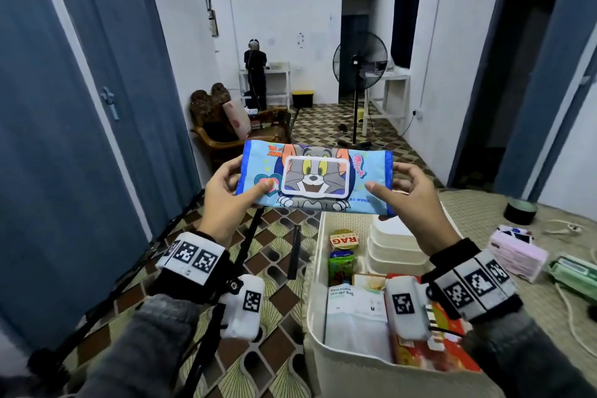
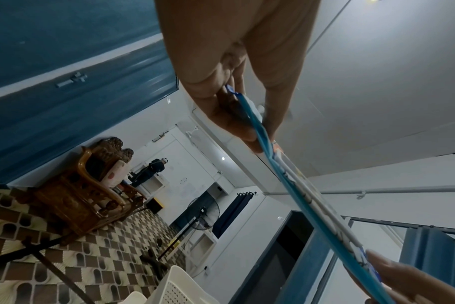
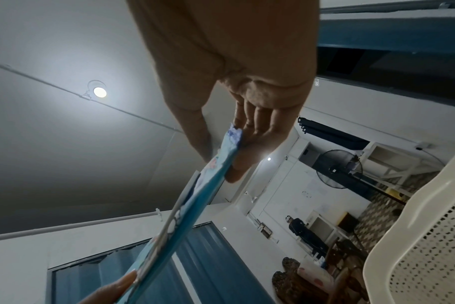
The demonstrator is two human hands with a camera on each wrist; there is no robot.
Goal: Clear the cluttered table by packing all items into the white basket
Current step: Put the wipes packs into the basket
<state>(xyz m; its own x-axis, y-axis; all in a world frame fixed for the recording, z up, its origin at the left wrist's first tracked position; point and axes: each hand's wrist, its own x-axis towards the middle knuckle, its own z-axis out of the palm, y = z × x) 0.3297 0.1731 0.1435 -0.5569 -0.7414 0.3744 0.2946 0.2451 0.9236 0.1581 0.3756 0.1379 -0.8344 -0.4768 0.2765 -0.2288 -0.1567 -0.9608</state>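
Note:
A flat blue cartoon-cat wipes pack is held level in the air above the far end of the white basket. My left hand pinches its left end, thumb on top. My right hand pinches its right end the same way. In the left wrist view the pack shows edge-on between thumb and fingers of the left hand. The right wrist view shows the pack edge-on in the right hand. The basket holds white lidded boxes, a storage-bag pack and snack packets.
On the mat-covered table right of the basket lie a pink box, a green case, a dark round tin and white cables. A black tripod stands on the tiled floor to the left. A floor fan and a person stand far off.

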